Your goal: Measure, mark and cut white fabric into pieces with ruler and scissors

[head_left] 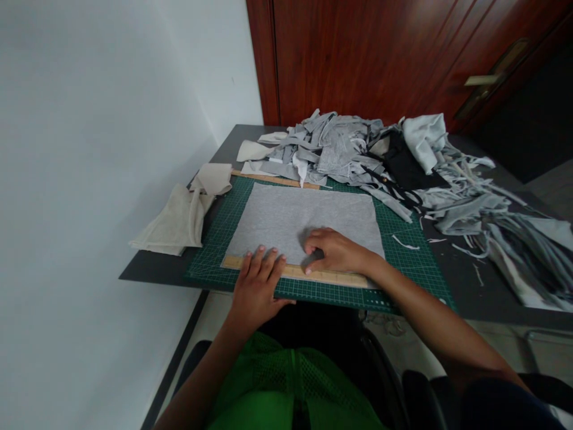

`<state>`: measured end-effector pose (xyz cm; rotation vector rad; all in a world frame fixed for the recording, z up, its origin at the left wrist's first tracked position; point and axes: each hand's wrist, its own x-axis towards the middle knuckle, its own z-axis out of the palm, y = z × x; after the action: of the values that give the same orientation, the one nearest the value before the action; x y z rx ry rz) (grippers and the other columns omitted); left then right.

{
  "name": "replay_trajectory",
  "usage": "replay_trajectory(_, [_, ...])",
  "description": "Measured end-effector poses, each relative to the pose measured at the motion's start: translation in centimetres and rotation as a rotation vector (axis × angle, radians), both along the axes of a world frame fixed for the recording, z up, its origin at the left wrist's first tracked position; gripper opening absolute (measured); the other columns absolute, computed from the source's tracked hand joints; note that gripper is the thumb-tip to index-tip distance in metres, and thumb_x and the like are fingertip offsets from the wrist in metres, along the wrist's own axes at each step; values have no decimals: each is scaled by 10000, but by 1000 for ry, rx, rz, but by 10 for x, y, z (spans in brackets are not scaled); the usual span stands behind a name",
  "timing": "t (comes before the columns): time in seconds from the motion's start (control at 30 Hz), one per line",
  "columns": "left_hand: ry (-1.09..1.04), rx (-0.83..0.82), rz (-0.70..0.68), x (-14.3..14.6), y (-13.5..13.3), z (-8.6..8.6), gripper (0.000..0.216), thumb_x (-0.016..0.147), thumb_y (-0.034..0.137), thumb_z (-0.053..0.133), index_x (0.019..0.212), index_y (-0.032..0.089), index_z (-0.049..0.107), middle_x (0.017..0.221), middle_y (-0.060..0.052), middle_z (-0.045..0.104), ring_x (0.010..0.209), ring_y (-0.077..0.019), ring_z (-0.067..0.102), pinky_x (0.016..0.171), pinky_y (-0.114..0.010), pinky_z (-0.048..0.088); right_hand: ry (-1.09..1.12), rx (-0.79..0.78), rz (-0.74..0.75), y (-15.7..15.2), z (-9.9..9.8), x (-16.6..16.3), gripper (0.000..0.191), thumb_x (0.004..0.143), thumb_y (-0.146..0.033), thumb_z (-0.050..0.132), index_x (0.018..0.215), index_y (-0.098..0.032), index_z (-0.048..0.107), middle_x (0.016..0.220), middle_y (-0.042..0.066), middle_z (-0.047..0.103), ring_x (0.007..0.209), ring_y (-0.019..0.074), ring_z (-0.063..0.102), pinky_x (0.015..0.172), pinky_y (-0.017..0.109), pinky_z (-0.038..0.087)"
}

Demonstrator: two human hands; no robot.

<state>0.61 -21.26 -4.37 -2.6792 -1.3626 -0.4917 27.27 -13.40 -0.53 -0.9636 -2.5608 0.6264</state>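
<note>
A rectangle of grey knit fabric (pixel 308 209) lies flat on a green gridded cutting mat (pixel 405 266). Along the fabric's near edge runs a wooden ruler (pixel 333 276). My left hand (pixel 258 283) presses on the ruler with its fingers stretched out, the thumb at the table's front edge. Just to its right, my right hand (pixel 333 249) rests over the fabric and ruler in a loose C shape. Its thumb tip touches the ruler and its curled fingers stay apart from the thumb, with nothing visible between them.
Grey fabric strips and scraps (pixel 335 140) are heaped at the back, spreading right with a black cloth (pixel 405 161). Another wooden strip (pixel 277 179) lies along the mat's far edge. Folded cream cloth (pixel 174 221) sits left, beside the white wall. A red-brown door (pixel 367 60) stands behind.
</note>
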Motion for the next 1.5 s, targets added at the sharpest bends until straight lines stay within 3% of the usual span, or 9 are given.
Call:
replay_trajectory(0.13, [9, 2, -11, -1, 1, 0, 948, 755, 736, 748, 1473, 151, 545, 1527, -189, 535, 1465, -464, 397, 1216, -650, 279, 21, -123, 104, 4, 6, 14, 284, 822, -429, 839, 890, -205, 678, 895, 1, 595, 852, 184, 549, 816, 322, 367])
replay_trajectory(0.37, [19, 16, -17, -1, 2, 0, 929, 773, 734, 734, 1476, 159, 538, 1528, -183, 535, 1460, -459, 403, 1206, -652, 282, -43, -234, 150, 2, 15, 23, 96, 847, -290, 836, 835, -228, 763, 946, 8, 632, 1042, 211, 576, 977, 370, 323])
replay_trajectory(0.93, [21, 3, -4, -2, 1, -1, 931, 786, 763, 697, 1485, 172, 528, 1535, -169, 528, 1466, -443, 395, 1221, -634, 262, -75, -233, 133, 0, 14, 24, 91, 855, -340, 820, 853, -255, 787, 1008, 24, 656, 1114, 236, 556, 1032, 419, 300])
replay_trajectory(1.0, [27, 0, -1, -2, 1, 0, 937, 780, 764, 703, 1482, 166, 531, 1535, -170, 529, 1469, -443, 391, 1224, -631, 262, -56, -218, 131, 0, 14, 25, 94, 894, -331, 776, 890, -238, 776, 993, 30, 662, 1056, 223, 583, 998, 401, 348])
replay_trajectory(1.1, [23, -7, -2, -1, 0, 1, 927, 786, 752, 707, 1477, 158, 536, 1525, -172, 537, 1472, -442, 387, 1225, -634, 266, -11, -216, 104, 1, 14, 26, 115, 942, -309, 704, 937, -203, 748, 923, 30, 661, 880, 184, 598, 828, 333, 426])
replay_trajectory(1.3, [-17, -23, -6, 0, -1, 3, 907, 783, 726, 729, 1476, 173, 539, 1519, -172, 543, 1467, -440, 398, 1223, -644, 273, -45, -129, 68, 3, 8, 21, 206, 876, -388, 776, 849, -197, 703, 832, 7, 643, 767, 168, 561, 711, 308, 386])
replay_trajectory(1.5, [-57, -67, 12, 1, -4, 4, 1087, 682, 873, 688, 1486, 160, 523, 1535, -172, 529, 1474, -444, 382, 1242, -643, 224, -48, -127, 36, 2, 6, 18, 298, 850, -465, 790, 814, -198, 662, 798, -7, 609, 730, 164, 532, 672, 304, 346])
